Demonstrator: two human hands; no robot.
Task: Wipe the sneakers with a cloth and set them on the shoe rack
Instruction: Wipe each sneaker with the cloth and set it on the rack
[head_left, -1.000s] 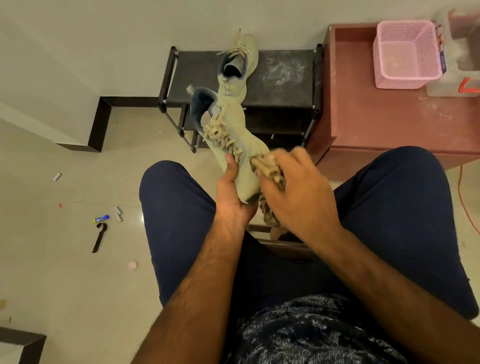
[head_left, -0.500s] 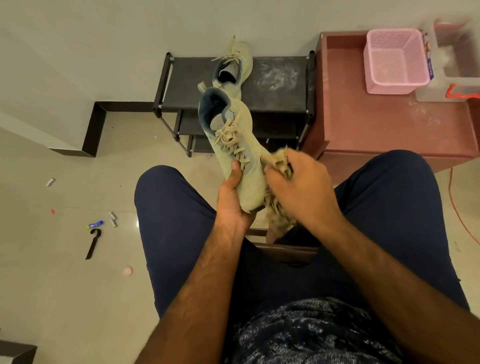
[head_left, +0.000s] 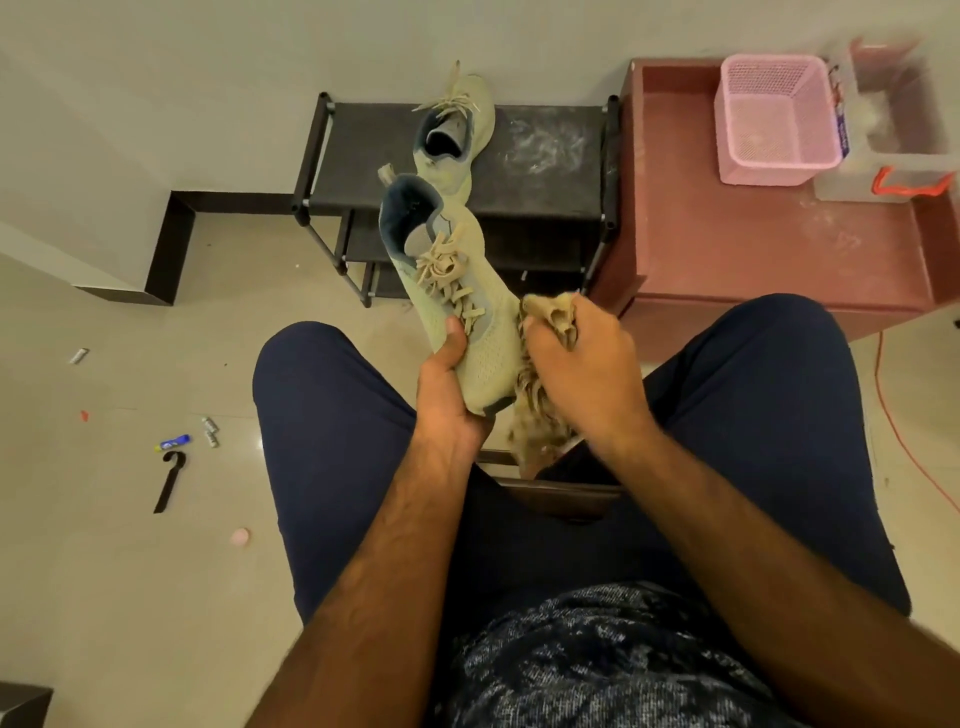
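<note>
I sit facing a black shoe rack (head_left: 540, 187). My left hand (head_left: 447, 395) grips the toe end of a pale green sneaker (head_left: 457, 291), thumb on top beside the beige laces, heel pointing away from me. My right hand (head_left: 582, 374) holds a crumpled tan cloth (head_left: 545, 317) against the sneaker's right side; part of the cloth hangs down below the hand. The second pale green sneaker (head_left: 457, 135) lies on the rack's top shelf, towards its left side.
A reddish cabinet (head_left: 753, 249) stands right of the rack, carrying a pink mesh basket (head_left: 774, 119) and a clear box (head_left: 893, 130). An orange cord (head_left: 904, 431) runs on the floor at right. Small items, among them a black strap (head_left: 169, 483), lie on the tiles at left.
The right hand with the cloth has slid from the top of the toe to the sneaker's right side, further up. The view has shifted slightly downward.
</note>
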